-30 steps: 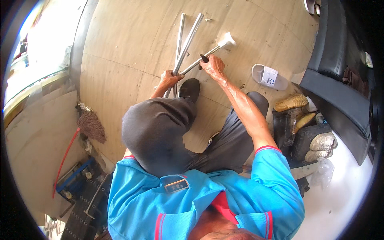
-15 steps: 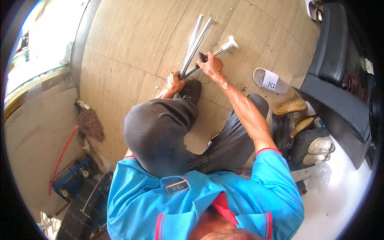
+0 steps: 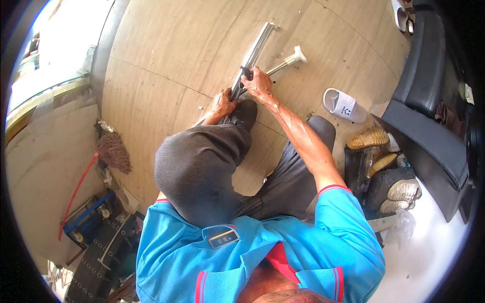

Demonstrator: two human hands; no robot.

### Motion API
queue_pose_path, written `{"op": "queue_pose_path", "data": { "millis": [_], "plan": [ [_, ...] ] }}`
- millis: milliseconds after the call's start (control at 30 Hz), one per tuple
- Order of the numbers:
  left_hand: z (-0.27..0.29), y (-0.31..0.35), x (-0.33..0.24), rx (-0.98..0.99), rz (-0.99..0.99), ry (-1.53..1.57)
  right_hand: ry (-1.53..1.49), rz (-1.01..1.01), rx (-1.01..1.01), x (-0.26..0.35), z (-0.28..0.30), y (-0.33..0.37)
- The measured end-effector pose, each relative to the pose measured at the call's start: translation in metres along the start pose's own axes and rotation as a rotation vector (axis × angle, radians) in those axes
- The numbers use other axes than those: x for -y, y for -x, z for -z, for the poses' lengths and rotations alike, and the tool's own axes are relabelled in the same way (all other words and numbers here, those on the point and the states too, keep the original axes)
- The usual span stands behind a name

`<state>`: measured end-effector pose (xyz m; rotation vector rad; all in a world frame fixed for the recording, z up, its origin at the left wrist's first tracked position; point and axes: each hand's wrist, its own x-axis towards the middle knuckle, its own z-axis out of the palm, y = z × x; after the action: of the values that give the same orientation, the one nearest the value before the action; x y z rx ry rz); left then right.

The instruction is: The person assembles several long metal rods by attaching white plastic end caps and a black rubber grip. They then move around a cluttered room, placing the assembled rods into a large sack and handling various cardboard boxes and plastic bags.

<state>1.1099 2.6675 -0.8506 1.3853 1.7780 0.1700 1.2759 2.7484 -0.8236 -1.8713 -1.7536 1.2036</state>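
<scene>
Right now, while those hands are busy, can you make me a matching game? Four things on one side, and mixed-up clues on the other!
Things
1. Metal bars
2. Handle piece
3. Slipper
4. Mop

Clues
A. On the floor, between the right hand and the black seat
B. Brown and shaggy, with a red stick
C. Long and silver, gripped by the left hand
D. Small and black, in the right hand

Right pairs: 1-C, 2-D, 3-A, 4-B
</scene>
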Motion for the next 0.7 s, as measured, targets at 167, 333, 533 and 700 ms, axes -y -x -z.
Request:
{"op": "queue_pose_path", "data": {
  "millis": [167, 333, 533, 700],
  "plan": [
    [0.003, 0.006, -0.005, -0.133, -0.006, 0.071, -0.041, 0.026, 0.042, 0.0, 0.002, -0.008],
    [0.02, 0.011, -0.023, -0.065, 0.21, 0.225, -0.053, -0.012, 0.053, -0.007, 0.003, -0.012],
    [0.025, 0.022, -0.027, -0.167, 0.153, 0.271, -0.084, 0.012, 0.06, 0.002, 0.009, -0.014],
    [0.033, 0.024, -0.034, -0.191, 0.157, 0.317, -0.106, 0.048, 0.008, 0.012, 0.015, -0.018]
  ]
}}
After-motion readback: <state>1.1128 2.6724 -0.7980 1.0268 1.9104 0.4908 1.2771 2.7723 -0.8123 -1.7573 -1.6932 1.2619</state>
